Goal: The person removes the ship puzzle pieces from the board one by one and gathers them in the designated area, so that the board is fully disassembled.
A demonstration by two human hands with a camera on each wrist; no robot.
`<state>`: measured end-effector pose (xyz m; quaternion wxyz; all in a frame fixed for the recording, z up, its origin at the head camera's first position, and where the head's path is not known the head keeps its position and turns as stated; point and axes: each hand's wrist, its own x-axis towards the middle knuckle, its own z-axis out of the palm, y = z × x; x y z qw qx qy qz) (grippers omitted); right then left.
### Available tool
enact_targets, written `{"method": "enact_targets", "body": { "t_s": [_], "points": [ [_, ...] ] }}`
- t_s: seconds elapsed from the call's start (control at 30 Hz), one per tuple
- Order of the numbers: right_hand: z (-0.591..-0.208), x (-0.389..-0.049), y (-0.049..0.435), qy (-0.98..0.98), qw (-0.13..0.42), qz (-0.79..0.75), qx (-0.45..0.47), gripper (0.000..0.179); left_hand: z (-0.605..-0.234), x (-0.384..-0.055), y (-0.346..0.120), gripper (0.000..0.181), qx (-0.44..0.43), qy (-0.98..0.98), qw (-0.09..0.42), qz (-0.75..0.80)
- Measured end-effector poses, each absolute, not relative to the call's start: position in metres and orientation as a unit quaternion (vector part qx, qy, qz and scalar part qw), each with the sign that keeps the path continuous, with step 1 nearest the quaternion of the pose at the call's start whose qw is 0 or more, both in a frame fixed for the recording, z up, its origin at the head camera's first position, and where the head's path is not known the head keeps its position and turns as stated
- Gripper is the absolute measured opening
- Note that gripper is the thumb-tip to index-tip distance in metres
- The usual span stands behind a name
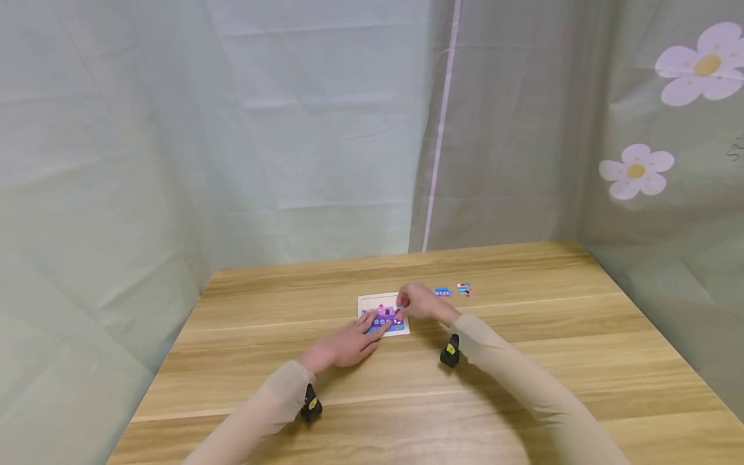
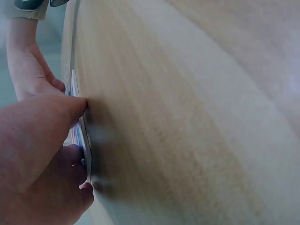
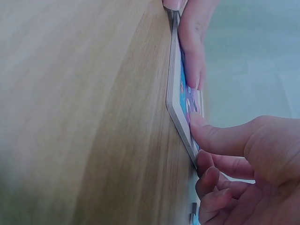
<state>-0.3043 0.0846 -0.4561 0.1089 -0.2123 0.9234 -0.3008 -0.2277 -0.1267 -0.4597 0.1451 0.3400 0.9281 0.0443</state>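
Note:
A small jigsaw puzzle [image 1: 383, 321] in a white tray [image 1: 372, 298] lies flat on the wooden table, showing a pink, purple and blue picture. My left hand [image 1: 349, 342] rests on its lower left part with fingers spread. In the left wrist view, the thumb [image 2: 70, 108] of that hand lies along the near edge of the tray. At the right side of the picture, my right hand [image 1: 420, 302] has its thumb and curled fingers on a small puzzle piece [image 1: 398, 312], mostly hidden by them. The right thumb [image 3: 220, 136] touches the picture surface in the right wrist view.
To the right of the tray lie loose puzzle pieces: a blue and purple group [image 1: 443, 292] and a multicoloured group [image 1: 464, 289]. The table [image 1: 523, 361] stretches around both arms. Hanging fabric [image 1: 320, 129] stands behind the table and at its sides.

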Motion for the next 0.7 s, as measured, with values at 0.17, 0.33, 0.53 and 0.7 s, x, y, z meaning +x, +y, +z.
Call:
{"method": "enact_targets", "body": {
  "t_s": [0.17,0.33,0.53,0.7],
  "points": [
    [-0.4567,-0.3034,0.0859,0.922,0.103,-0.299,-0.221,0.017,-0.4590,-0.2258,-0.1258,0.052,0.345,0.927,0.141,0.051],
    [-0.4564,-0.3018,0.0871,0.922,0.086,-0.297,-0.233,0.019,-0.4589,-0.2263,-0.1257,0.051,0.345,0.928,0.135,0.048],
    [-0.4582,-0.3015,0.0901,0.907,0.085,-0.339,-0.236,0.010,-0.4623,-0.2266,-0.1263,0.052,0.337,0.931,0.135,0.043],
    [-0.4625,-0.3022,0.0913,0.891,0.102,-0.385,-0.218,0.004,-0.4627,-0.2267,-0.1290,0.052,0.333,0.931,0.138,0.046]
  ]
}}
